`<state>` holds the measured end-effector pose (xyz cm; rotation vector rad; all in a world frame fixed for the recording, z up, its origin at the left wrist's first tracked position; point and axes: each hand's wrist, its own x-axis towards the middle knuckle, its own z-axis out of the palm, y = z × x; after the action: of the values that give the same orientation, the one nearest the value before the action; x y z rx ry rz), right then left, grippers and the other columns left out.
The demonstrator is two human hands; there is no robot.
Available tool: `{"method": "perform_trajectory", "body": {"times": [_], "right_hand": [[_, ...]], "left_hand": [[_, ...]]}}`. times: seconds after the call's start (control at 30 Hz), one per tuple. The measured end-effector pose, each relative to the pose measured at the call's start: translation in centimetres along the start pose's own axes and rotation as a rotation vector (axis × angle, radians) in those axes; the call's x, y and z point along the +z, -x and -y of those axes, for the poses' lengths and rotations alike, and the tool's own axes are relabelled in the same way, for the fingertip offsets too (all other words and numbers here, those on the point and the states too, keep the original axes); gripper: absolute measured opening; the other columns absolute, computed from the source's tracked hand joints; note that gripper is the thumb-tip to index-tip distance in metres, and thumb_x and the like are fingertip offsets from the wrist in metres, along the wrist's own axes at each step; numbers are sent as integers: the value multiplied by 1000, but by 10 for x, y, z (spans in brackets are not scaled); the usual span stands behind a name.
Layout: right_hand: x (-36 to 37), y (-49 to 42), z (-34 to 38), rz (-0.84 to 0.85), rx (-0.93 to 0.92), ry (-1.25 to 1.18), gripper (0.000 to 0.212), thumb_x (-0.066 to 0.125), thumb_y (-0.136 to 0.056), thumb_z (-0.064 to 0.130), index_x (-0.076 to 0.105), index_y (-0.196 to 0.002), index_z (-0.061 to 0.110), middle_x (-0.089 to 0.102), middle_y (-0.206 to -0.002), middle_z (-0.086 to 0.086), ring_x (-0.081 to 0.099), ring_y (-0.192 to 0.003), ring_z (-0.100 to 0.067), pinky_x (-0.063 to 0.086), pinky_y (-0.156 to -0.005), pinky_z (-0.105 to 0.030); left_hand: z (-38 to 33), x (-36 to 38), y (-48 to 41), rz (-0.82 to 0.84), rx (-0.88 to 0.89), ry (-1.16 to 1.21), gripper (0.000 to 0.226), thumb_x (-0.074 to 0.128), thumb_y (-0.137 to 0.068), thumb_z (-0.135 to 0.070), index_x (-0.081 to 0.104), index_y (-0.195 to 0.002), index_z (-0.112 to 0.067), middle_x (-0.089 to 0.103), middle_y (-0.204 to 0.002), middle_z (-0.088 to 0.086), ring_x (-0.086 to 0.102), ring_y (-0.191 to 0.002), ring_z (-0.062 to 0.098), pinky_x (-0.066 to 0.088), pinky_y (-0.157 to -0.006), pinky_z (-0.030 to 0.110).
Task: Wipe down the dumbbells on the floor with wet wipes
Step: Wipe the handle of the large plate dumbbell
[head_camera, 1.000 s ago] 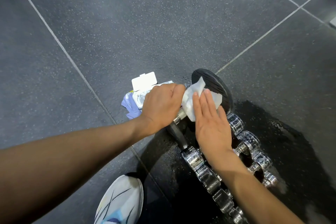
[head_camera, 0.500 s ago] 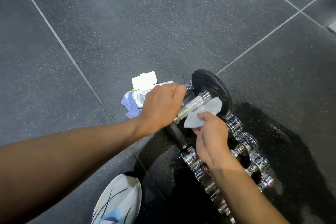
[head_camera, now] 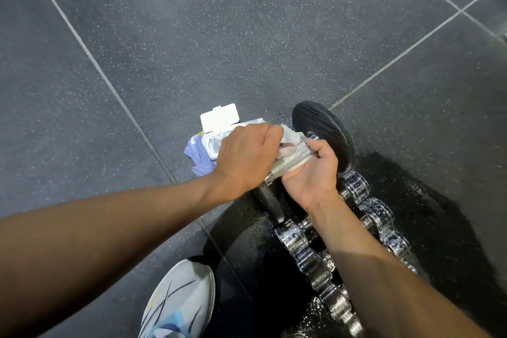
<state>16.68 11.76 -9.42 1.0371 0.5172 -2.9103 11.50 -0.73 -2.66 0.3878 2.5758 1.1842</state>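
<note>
A dumbbell with black plates and a knurled steel handle lies on the dark gym floor. My left hand grips the handle's near end from above. My right hand is curled round the handle from below, with a white wet wipe bunched between its fingers and the bar. Behind my left hand sits the wet wipe pack, its white lid flipped up. Several small chrome dumbbells lie in a row below my right wrist.
The floor under the chrome dumbbells is dark and wet. My white shoe stands at the bottom centre, left of the row. Pale seams cross the speckled rubber tiles, which stretch open to the left and top.
My right hand went from wiping the far plate with flat fingers to curling round the handle from below with the wipe. My left hand has stayed on the handle.
</note>
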Motion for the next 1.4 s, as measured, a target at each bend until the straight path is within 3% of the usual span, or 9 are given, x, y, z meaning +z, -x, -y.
{"method": "perform_trajectory", "body": {"times": [0.33, 0.5, 0.6, 0.7, 0.83, 1.0, 1.2, 1.3, 1.4], "right_hand": [[2, 29, -13, 16, 105, 182, 56, 41, -100, 32, 51, -143, -3, 61, -122, -21, 59, -106, -30, 43, -97, -44], [-7, 46, -10, 5, 119, 223, 27, 48, -90, 19, 55, -111, 4, 61, -94, -18, 60, -81, -27, 56, -75, -38], [-10, 58, -7, -69, 54, 330, 32, 40, -87, -6, 52, -116, -6, 67, -104, -28, 70, -95, -36, 59, -88, -45], [-6, 76, -1, -178, -29, 682, 30, 39, -93, -13, 63, -108, -3, 76, -105, -23, 74, -101, -33, 58, -91, -41], [-6, 85, -2, -233, -298, 1551, 19, 45, -101, 9, 57, -87, 7, 61, -83, -5, 51, -67, -14, 39, -54, -19], [-26, 70, -18, -6, -821, 1989, 25, 50, -92, -4, 64, -111, 4, 60, -115, -12, 55, -106, -25, 50, -94, -44], [-39, 58, -13, 298, -923, 2582, 59, 29, -93, 12, 51, -147, 7, 46, -156, -11, 15, -157, -25, 11, -125, -56], [-33, 39, -13, 348, -913, 2802, 48, 35, -96, 12, 59, -137, 5, 59, -135, -14, 36, -145, -31, 8, -125, -58], [-21, 11, -11, 427, -990, 2656, 23, 61, -87, 5, 71, -107, 2, 68, -101, -14, 65, -106, -33, 42, -110, -51]], "left_hand": [[-2, 0, 2, -11, 23, -20, 42, 34, -88, -34, 38, -48, -23, 34, -49, -3, 48, -70, 44, 45, -66, 51], [-2, 0, 1, -14, 6, -19, 40, 33, -88, -34, 45, -50, -31, 37, -50, -1, 45, -65, 39, 45, -64, 48], [-2, -1, 0, -8, -3, 16, 42, 33, -88, -33, 47, -49, -36, 41, -45, -2, 47, -67, 42, 43, -61, 46], [-5, -2, 2, 16, 2, 20, 47, 33, -88, -30, 52, -48, -45, 53, -48, -22, 51, -71, 39, 32, -59, 37], [-6, -2, 2, 7, -22, 25, 56, 42, -98, -18, 48, -43, -28, 53, -47, -22, 51, -74, 42, 28, -61, 36], [-4, -1, 2, -1, 13, 2, 50, 37, -92, -26, 52, -47, -42, 52, -47, -16, 48, -71, 39, 29, -60, 38], [2, 3, -1, -34, 15, 8, 39, 34, -86, -33, 40, -49, -25, 35, -50, -1, 38, -62, 31, 38, -60, 44], [2, 4, -1, -32, 14, 34, 38, 35, -87, -33, 39, -50, -24, 34, -51, -1, 47, -70, 43, 42, -63, 48], [2, 4, 0, -28, 17, 32, 41, 35, -88, -32, 27, -50, -20, 34, -50, -2, 50, -73, 45, 42, -64, 49]]}}
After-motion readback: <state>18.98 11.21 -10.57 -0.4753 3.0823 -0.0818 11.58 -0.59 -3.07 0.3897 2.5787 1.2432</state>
